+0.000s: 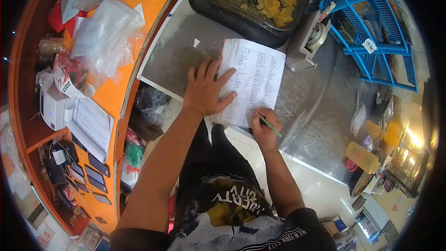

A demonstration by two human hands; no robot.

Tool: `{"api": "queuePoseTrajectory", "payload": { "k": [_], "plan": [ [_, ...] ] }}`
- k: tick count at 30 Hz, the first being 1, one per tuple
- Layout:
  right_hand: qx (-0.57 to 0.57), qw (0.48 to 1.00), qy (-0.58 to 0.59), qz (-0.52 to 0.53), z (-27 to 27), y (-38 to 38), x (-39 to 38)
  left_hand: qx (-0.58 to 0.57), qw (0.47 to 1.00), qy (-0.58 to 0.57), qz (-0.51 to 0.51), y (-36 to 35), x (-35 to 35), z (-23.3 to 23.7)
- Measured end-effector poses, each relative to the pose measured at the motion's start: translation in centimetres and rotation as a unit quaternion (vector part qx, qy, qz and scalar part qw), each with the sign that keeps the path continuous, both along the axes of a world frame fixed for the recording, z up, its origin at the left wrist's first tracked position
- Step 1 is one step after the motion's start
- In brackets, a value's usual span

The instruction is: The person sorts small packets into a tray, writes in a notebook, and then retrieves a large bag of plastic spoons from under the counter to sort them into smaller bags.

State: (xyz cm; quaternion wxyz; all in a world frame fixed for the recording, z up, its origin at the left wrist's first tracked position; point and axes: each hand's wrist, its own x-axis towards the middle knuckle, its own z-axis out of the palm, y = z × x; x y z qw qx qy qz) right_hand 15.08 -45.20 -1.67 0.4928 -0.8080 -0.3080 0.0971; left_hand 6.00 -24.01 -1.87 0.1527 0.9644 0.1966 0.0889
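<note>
A stack of paper sheets (253, 81) covered in rows of handwriting lies on the grey metal counter (316, 107), near its front edge, with the left hand (206, 88) pressed flat on the stack's left side, fingers spread and closed on nothing. The right hand (264, 128) rests at the stack's lower right corner, its fingers wrapped around a green striped pen (270, 126) whose tip meets the paper. Just beyond the stack stand a tape dispenser (307, 42) and a dark tray of yellow fried bits (260, 0), with a blue plastic rack (371, 28) further to the right.
</note>
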Motion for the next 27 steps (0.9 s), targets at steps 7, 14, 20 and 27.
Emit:
{"api": "queuePoseTrajectory", "payload": {
  "k": [7, 14, 20, 27],
  "plan": [
    [0.006, 1.0, 0.003, 0.004, -0.27, -0.06, 0.02, 0.004, 1.0, 0.012, 0.001, 0.01, 0.04, 0.12],
    [0.016, 0.999, 0.034, -0.021, -0.36, -0.68, -0.02, 0.001, 1.0, 0.008, 0.001, -0.03, -0.01, 0.14],
    [0.011, 1.0, 0.007, -0.004, -0.79, -0.73, -0.05, 0.01, 1.0, 0.006, 0.001, 0.0, 0.06, 0.15],
    [0.001, 1.0, -0.018, 0.011, -0.63, -0.33, 0.06, -0.003, 1.0, 0.007, 0.003, -0.01, -0.01, 0.09]
  ]
}}
